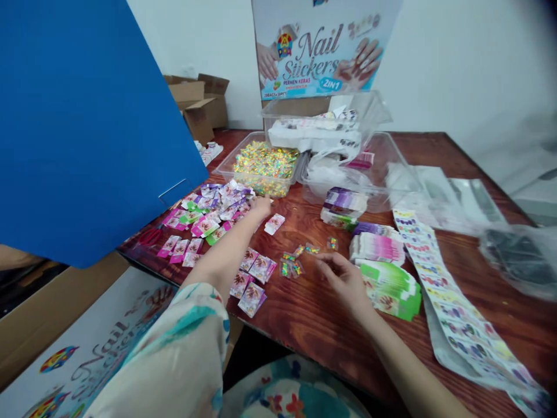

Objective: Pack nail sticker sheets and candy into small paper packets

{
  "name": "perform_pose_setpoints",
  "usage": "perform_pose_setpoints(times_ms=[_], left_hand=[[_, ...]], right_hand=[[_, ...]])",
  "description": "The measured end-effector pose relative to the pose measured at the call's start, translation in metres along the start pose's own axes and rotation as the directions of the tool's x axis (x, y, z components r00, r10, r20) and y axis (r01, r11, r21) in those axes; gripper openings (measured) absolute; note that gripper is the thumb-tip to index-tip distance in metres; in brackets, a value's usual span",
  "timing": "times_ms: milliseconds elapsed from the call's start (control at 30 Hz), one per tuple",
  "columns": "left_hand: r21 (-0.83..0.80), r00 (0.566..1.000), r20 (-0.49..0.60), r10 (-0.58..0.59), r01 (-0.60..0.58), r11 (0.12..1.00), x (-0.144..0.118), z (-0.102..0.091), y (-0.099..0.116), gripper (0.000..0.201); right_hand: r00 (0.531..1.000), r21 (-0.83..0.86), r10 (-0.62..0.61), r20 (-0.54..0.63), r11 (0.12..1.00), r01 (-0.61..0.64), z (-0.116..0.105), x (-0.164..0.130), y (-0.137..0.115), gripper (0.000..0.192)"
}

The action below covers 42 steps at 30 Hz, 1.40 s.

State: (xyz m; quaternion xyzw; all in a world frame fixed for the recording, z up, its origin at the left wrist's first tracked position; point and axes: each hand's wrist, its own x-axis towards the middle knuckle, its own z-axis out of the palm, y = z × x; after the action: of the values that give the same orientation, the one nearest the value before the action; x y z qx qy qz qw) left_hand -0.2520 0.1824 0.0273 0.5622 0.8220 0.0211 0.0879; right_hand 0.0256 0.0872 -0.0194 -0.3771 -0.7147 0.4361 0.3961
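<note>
My left hand point(261, 206) reaches to the far right edge of a loose pile of small printed packets point(213, 212), pink, purple and green. Its fingers are hidden from me, so any grip cannot be made out. My right hand point(346, 281) is low over the table, thumb and forefinger stretched leftward with a small gap between them. Its fingertips are beside a few tiny clear sachets of coloured candy point(291, 267). One single packet point(274, 224) lies just right of my left forearm. More packets point(252, 278) lie in short rows near the table's front edge.
A clear tub of candy sachets point(265, 165) stands at the back, beside stacked clear tubs point(374, 139) with sticker strips and plastic. Right of my hand are stacks of flat card sleeves point(383, 249) and a long sticker strip point(452, 302). A blue panel point(87, 128) blocks the left.
</note>
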Motion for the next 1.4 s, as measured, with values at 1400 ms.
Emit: perform_pose_setpoints(times_ms=[1400], left_hand=[[-0.996, 0.959, 0.069, 0.276, 0.084, -0.042, -0.260, 0.031, 0.095, 0.022]], right_hand=[[0.996, -0.712, -0.077, -0.046, 0.702, 0.021, -0.233, 0.005, 0.045, 0.033]])
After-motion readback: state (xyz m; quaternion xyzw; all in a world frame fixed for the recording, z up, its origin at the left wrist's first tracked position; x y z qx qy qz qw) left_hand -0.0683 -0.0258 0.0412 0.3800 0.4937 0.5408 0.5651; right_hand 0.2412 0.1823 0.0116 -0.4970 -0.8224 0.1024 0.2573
